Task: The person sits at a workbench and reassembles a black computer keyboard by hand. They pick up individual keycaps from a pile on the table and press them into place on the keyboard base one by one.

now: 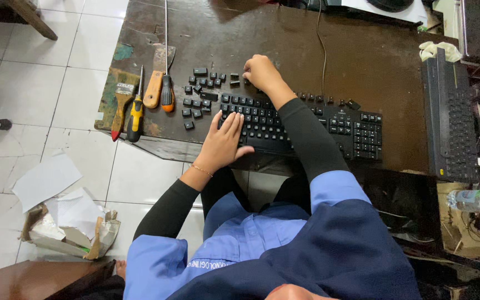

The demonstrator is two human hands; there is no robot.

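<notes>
We look down from a head camera at a worn dark-brown wooden table (362, 61), where a black plastic computer keyboard (301, 125) lies near the front edge. Its long axis runs left to right across the table, tilted slightly downward toward the right, with the number pad at the right end and the key rows facing the person.

The left hand (226, 141) rests flat on the keyboard's left end, fingers straight and together, gripping nothing, pressing the board steady. The right hand (261, 72) reaches past the keyboard's top edge, fingers curled downward at a scatter of loose black keycaps (201, 97) on the table; we cannot tell whether a cap is pinched between the fingertips.

We judge the work to be at the keycap stage, with caps lying separate beside the board. The next move seems to call for a fine fingertip pinch on one small cap while the left hand keeps the keyboard from sliding.

Left of the caps lie an orange-handled screwdriver (166, 91), a yellow-handled screwdriver (136, 114), a wooden-handled scraper (155, 83) and a small paintbrush (121, 105). A second dark keyboard (451, 116) stands at the right.
</notes>
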